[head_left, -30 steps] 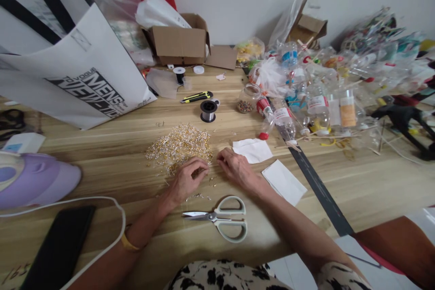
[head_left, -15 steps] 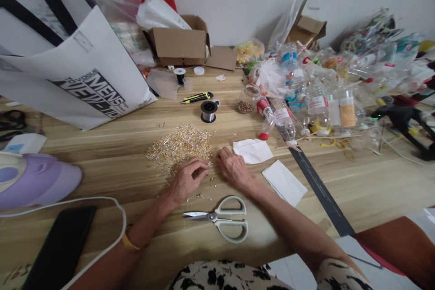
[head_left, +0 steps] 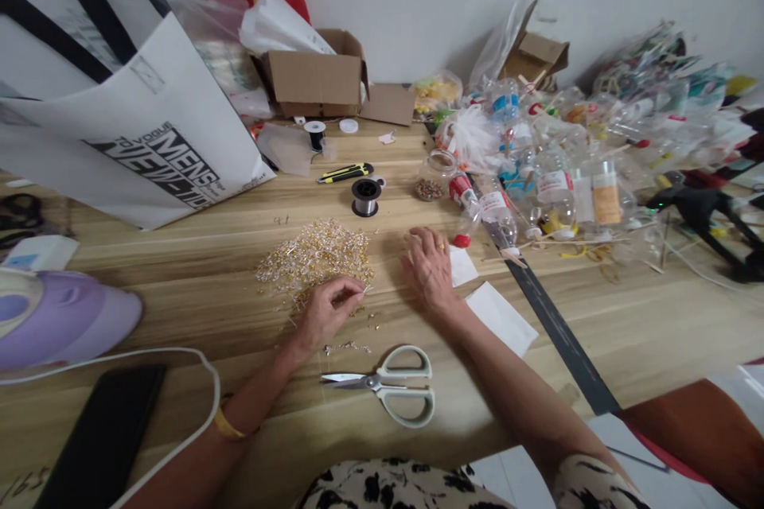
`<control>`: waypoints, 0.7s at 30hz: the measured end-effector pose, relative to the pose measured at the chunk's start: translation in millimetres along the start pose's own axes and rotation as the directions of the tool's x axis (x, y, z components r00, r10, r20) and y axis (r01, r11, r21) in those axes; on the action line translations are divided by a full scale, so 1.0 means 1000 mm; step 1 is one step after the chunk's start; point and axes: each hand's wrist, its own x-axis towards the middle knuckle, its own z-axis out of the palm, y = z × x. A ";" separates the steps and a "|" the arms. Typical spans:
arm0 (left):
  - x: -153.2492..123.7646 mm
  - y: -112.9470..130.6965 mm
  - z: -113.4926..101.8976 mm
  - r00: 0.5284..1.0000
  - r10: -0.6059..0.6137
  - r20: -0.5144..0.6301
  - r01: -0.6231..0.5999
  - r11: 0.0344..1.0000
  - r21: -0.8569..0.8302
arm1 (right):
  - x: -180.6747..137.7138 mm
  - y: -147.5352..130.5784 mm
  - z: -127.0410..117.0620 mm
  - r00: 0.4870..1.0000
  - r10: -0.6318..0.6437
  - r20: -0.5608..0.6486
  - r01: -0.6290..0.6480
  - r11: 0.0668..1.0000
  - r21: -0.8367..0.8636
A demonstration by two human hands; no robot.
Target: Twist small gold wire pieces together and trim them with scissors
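1. Gold-and-clear bead pile [head_left: 325, 248] sits just left of frame centre.
2. Left hand [head_left: 327, 308] is at its lower edge, fingertips pinched close by a tiny pale bit [head_left: 368, 288]; can't tell if it's held.
3. Right hand [head_left: 430, 269] is right of centre, fingers loosely spread, overlapping a white sheet [head_left: 464, 266]; can't see under the palm.
4. Scissors [head_left: 373, 382] lie lower centre, black spool [head_left: 365, 205] upper centre.

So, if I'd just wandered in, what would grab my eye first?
Probably the big white shopping bag with bold black lettering, at the far left, and the jumble of clear plastic bottles at the far right. Between them, a glittering heap of gold and pale bead-like pieces lies beside the left hand, with pale-handled scissors nearer the viewer.
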 end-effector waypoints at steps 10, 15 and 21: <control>0.000 0.002 0.000 1.000 -0.016 0.006 0.016 0.999 0.040 | 0.004 0.015 0.011 0.999 0.019 -0.040 -0.015 0.995 0.103; -0.001 0.005 0.000 0.999 -0.034 -0.001 0.034 0.999 0.022 | 0.003 0.012 0.004 0.997 -0.001 -0.076 0.023 0.956 0.293; -0.001 0.013 0.001 0.994 -0.105 -0.017 0.102 0.987 -0.121 | -0.011 -0.009 -0.006 0.993 -0.057 -0.104 0.113 0.716 0.689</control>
